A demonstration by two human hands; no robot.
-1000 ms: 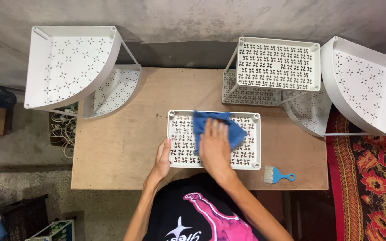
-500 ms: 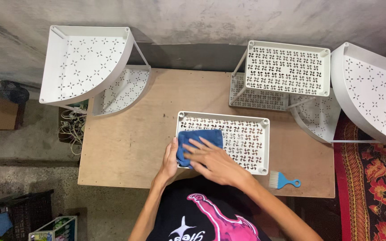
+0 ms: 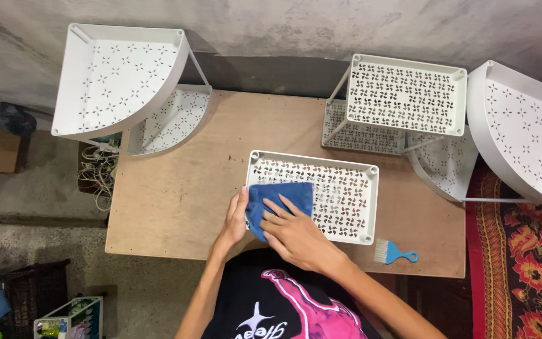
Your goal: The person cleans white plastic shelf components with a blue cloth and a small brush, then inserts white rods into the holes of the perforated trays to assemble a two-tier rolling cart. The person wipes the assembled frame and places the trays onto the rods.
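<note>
Blue, soft-looking folded cloth (image 3: 278,202) lies on the near-left corner of a white rectangular perforated plastic tray (image 3: 340,194), which rests flat on the plain brown wooden bench (image 3: 177,194). The right hand (image 3: 296,233) presses flat on the cloth, fingers spread, not gripping. The left hand (image 3: 236,220) grasps the tray's left edge beside the cloth. Right of the tray lies a small blue-handled brush with pale bristles (image 3: 394,252). Behind the tray stand white perforated shelf racks (image 3: 406,94).

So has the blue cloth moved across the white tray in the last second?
Yes. The blue cloth slid from the middle of the white tray to its left end.
</note>
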